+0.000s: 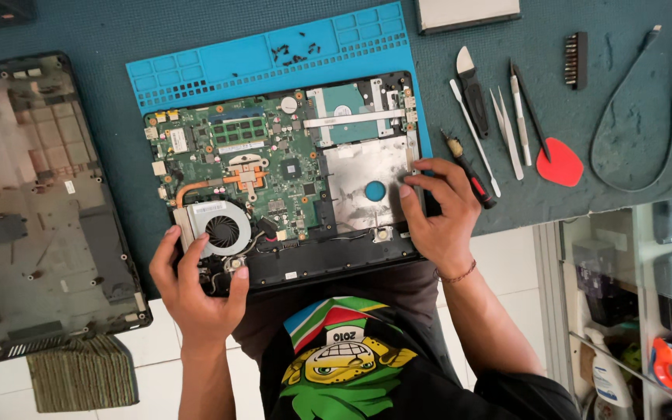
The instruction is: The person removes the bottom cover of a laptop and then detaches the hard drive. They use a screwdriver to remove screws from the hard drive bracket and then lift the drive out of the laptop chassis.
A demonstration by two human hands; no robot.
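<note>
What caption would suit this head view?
Two hands grip an opened laptop on a blue mat, tools alongside.

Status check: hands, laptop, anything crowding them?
Left hand gripping opened laptop by the fan. Right hand on its right edge. Screwdriver beside right hand.

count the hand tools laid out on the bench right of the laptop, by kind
Screwdriver: 1
Black-handled opening tool: 1
Thin metal spudger: 1
Tweezers: 2
Thin black pick: 1
Red pry pick: 1
Bit holder: 1
Total: 8
</note>
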